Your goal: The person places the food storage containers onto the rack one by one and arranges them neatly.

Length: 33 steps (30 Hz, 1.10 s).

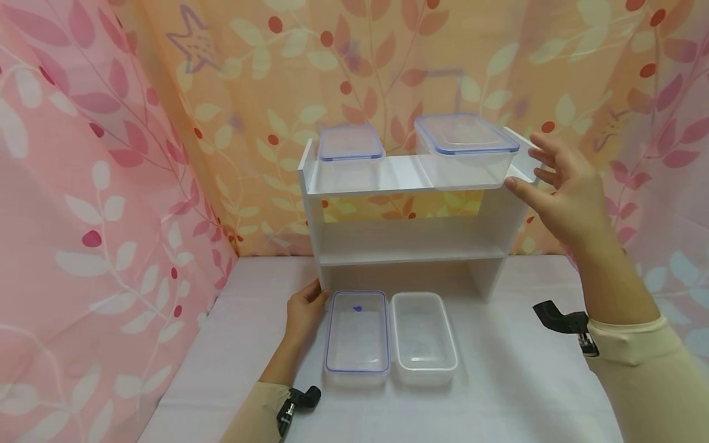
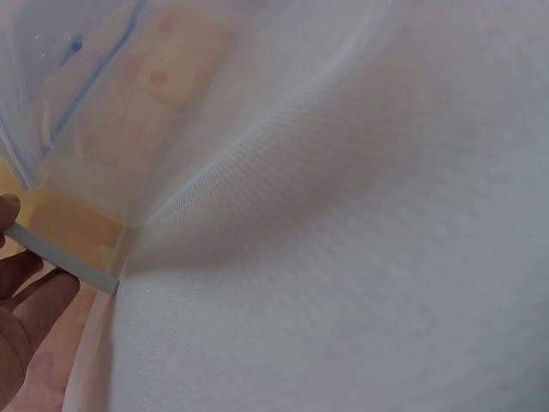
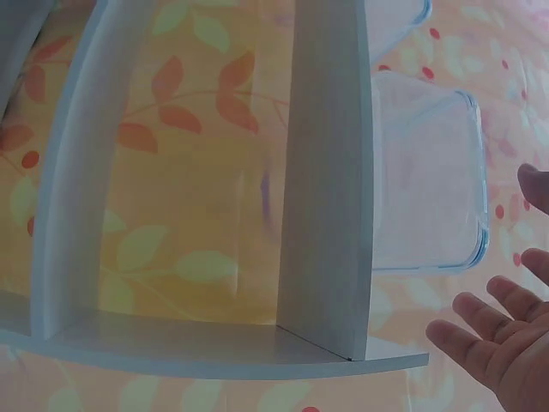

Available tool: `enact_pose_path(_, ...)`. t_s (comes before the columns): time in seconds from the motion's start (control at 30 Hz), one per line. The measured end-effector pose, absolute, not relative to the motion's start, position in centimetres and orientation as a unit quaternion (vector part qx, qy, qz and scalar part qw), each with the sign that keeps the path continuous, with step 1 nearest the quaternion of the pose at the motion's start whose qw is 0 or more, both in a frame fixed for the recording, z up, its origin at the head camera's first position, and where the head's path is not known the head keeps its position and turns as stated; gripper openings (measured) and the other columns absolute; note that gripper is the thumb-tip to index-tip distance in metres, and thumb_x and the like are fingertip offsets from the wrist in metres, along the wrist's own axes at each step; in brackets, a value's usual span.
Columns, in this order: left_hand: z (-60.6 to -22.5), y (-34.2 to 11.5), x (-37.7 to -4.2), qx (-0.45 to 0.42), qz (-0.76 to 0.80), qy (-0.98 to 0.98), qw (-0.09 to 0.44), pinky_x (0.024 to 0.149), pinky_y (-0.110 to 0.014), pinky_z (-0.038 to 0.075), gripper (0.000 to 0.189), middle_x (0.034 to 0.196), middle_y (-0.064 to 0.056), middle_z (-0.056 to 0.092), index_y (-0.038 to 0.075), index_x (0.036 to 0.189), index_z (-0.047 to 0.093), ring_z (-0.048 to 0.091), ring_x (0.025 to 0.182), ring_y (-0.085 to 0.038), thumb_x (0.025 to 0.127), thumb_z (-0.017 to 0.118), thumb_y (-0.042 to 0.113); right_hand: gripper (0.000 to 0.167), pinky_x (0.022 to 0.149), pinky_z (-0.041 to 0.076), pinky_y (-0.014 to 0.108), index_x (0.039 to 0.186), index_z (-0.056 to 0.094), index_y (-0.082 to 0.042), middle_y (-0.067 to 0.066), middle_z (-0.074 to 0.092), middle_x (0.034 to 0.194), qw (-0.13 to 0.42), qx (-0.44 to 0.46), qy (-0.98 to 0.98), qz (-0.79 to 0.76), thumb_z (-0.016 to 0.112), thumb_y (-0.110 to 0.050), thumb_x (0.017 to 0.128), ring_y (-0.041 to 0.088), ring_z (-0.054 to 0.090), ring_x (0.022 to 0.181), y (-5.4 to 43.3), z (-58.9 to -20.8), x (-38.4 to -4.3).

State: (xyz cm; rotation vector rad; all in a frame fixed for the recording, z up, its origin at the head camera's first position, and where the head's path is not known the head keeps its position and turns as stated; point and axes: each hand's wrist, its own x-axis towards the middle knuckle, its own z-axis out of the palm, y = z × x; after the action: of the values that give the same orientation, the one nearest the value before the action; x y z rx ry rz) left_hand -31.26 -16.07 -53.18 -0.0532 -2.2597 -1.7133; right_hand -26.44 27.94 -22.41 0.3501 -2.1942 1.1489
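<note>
A white two-tier shelf (image 1: 412,243) stands on the table. My left hand (image 1: 303,312) grips the lower front edge of its left side panel, thumb on one face and fingers on the other in the left wrist view. My right hand (image 1: 573,197) is raised at the shelf's upper right corner with fingers spread, holding nothing. Nearest to it, a large clear food container (image 1: 476,169) with a blue-rimmed lid sits on the top board. A smaller clear container (image 1: 350,175), also blue-rimmed, sits at the top left.
In front of the shelf, a blue-rimmed clear container (image 1: 357,338) lies beside a clear container without a blue rim (image 1: 424,338). A white cloth (image 1: 515,381) covers the table. Patterned curtains (image 1: 266,184) hang behind and at both sides.
</note>
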Motion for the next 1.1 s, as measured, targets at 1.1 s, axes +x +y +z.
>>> enact_pose_path(1.1,-52.6,-16.1,-31.1,-0.03,-0.599,-0.787,0.147,0.09,-0.031,0.059,0.047,0.133,-0.019,0.067,0.001,0.137,0.063,0.065,0.123,-0.036,0.097,0.074,0.022,0.074,0.106,0.043,0.013,0.143,0.06,-0.009,0.007,0.057,0.149,0.362,0.22,-0.783,0.456,0.081,0.015,0.076,0.008,0.055,0.133,25.6,-30.5,-21.3)
